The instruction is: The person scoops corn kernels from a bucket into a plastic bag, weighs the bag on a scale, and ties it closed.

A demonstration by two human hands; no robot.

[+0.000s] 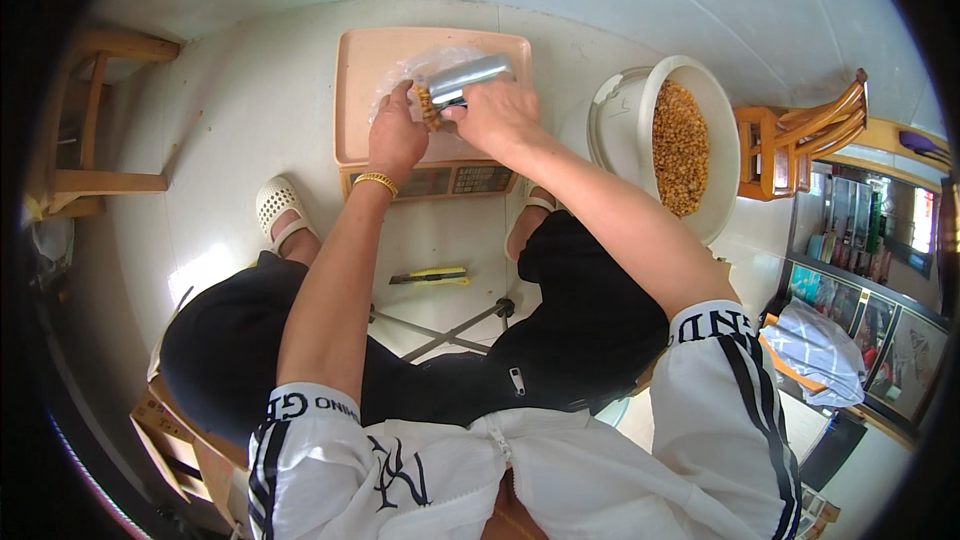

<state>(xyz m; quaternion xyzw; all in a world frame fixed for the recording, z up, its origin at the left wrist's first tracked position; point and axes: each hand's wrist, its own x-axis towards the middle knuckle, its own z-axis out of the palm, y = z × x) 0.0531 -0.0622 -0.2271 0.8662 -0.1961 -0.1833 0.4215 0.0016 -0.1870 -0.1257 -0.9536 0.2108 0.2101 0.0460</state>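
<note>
My right hand [499, 116] grips a shiny metal scoop [469, 79], tilted with its mouth toward my left hand. Yellow-brown kernels [427, 109], which look like corn, lie at the scoop's mouth. My left hand [397, 127] holds the edge of a clear plastic bag [390, 79] beside that mouth, fingers partly hidden by it. Both hands are above the pinkish tray [356, 112] of an electronic weighing scale, and the bag rests on it. The scale's keypad [480, 178] faces me; my left wrist partly covers its display side.
A white plastic bucket [721, 180] of the same kernels [679, 150] stands at right, beside another white round plastic piece [619, 127]. A yellow utility knife [431, 277] lies on the floor between my feet. Wooden chairs [765, 154] stand right; wooden furniture legs [109, 181] are at left.
</note>
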